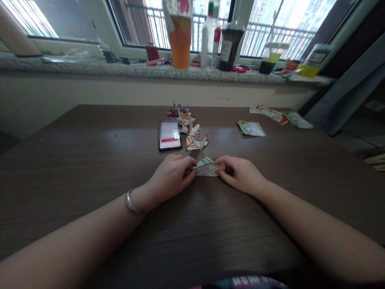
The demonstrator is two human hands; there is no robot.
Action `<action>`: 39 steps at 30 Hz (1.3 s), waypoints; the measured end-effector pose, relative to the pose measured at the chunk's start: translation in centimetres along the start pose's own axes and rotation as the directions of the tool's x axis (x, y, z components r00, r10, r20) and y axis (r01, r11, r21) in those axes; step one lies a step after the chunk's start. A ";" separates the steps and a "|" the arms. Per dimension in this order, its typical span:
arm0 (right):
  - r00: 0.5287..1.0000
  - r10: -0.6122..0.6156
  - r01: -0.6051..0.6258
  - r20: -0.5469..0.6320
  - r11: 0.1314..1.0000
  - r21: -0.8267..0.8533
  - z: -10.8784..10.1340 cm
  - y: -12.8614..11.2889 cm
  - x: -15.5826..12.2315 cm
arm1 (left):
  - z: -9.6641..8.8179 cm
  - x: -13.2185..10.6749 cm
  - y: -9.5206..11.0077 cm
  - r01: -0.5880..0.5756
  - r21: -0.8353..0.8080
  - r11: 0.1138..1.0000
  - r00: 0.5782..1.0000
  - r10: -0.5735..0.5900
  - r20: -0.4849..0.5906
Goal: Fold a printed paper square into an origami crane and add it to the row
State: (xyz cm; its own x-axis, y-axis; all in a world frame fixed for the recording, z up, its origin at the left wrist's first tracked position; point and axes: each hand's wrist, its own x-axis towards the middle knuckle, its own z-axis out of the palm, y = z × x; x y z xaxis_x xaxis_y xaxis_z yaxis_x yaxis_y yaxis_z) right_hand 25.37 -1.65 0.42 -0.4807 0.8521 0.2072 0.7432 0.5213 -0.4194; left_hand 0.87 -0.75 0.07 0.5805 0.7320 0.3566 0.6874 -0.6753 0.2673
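A small printed sheet of paper [207,169], white with green and a raised crease across it, lies between my hands on the dark table. My left hand [173,172] pinches its left end between thumb and fingers. The right end is pinched by my right hand [240,173]. Just beyond the sheet sits a folded paper piece [196,139], white with red and yellow print. More folded paper pieces [184,118] are clustered behind it. To their left lies a phone [170,138], its screen partly blurred out.
At the right, a stack of printed paper slips [252,129] lies on the dark wooden table [120,241], with further paper strips [272,114] behind. Along the stone windowsill [120,69] stand a tall cup of orange drink [180,40], bottles [207,38] and a dark cup [230,46].
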 end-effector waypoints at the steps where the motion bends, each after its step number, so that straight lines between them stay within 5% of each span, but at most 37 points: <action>1: 0.999 0.041 -0.040 -0.004 0.999 0.035 0.2 0.0 0.0 | 0.2 0.0 -0.1 0.030 -0.029 0.999 0.999 -0.030 -0.013; 7: 0.981 0.191 -0.185 -0.030 0.971 0.148 1.2 0.3 0.4 | 0.8 -0.1 -0.5 0.135 -0.128 0.983 0.991 -0.135 0.012; 11: 0.998 0.037 -0.031 -0.046 0.990 0.135 1.5 0.7 0.5 | 0.9 -0.2 -0.8 0.142 -0.106 0.984 0.990 -0.138 0.040; 19: 0.979 -0.202 0.202 -0.033 0.979 -0.005 1.4 0.9 0.5 | 1.3 0.0 -1.0 -0.066 -0.057 0.996 0.998 0.064 -0.029; 24: 0.956 -0.289 0.292 0.039 0.950 -0.107 0.7 0.3 0.5 | 1.2 0.3 -0.9 -0.259 -0.026 0.965 0.964 0.260 0.051; 39: 0.946 -0.319 0.324 0.055 0.924 -0.204 0.4 -0.6 0.6 | 0.8 0.5 -0.1 -0.330 0.202 0.922 0.944 0.321 0.077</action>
State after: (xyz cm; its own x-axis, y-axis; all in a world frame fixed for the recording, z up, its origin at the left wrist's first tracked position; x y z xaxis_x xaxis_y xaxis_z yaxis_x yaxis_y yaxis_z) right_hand 24.43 -1.44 0.42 -0.7179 0.6369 0.2811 0.6259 0.7672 -0.1398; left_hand 1.44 -0.26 -0.44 0.8023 0.4811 0.3534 0.5304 -0.8461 -0.0524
